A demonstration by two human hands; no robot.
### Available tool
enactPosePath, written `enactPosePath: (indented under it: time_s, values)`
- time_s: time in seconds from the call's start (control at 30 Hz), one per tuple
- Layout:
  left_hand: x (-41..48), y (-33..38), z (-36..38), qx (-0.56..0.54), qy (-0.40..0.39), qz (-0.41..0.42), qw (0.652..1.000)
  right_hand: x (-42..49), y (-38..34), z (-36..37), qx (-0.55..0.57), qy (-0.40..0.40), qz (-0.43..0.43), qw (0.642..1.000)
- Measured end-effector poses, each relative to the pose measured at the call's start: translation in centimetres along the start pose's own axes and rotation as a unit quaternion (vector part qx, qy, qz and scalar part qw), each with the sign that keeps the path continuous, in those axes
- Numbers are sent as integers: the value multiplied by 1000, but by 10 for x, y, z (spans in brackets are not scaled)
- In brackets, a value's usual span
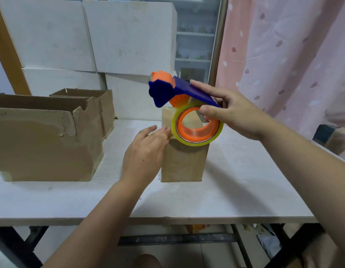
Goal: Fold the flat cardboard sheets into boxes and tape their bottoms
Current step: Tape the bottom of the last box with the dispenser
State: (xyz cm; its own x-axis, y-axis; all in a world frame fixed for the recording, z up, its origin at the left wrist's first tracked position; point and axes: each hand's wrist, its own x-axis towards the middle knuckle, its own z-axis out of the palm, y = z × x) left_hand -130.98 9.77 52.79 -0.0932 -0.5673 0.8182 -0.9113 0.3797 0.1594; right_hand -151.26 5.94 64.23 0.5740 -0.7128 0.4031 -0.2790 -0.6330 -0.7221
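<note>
Small cardboard box [184,163]: upright near the middle of the white table [235,190], top flaps closed, contents hidden.
Left hand [146,151]: fingers straight and together, laid flat against the box's upper left edge.
Right hand [235,115]: fingers and thumb grasping the blue and orange tape dispenser [171,89], held tilted just above the box top.
Tape roll [194,143]: clear yellowish, on the dispenser's orange hub, in front of the box's upper edge.
Large open brown box [44,147]: left on the table, rim torn, contents cannot be told.
Second open brown box [105,109]: just behind it, contents likewise unseen.
White cartons [129,35]: stacked behind the table.
Pink curtain [283,55]: at the right.
</note>
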Motion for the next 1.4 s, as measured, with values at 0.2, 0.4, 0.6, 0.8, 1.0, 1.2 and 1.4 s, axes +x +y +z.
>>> enactPosePath:
  time_s: [0.2,0.4,0.6,0.8,1.0,1.2,1.4]
  values:
    - [5,-9,-4,68,17,98,993,4,0,-14,-20,-47,14,999]
    - [6,-11,-3,96,35,108,989,-3,3,-34,-1,-71,28,997]
    - [5,-9,-1,93,52,111,988,-13,23,-20,75,6,10,997]
    - [5,-7,1,89,85,123,985,-28,47,-9,196,87,-11,977]
    - [5,-8,2,93,94,130,983,-21,35,-32,116,20,-5,993]
    - [5,-13,-1,110,104,142,978,-30,41,-58,81,-7,24,996]
    - [9,-8,-1,113,88,165,976,-51,76,-57,134,24,33,990]
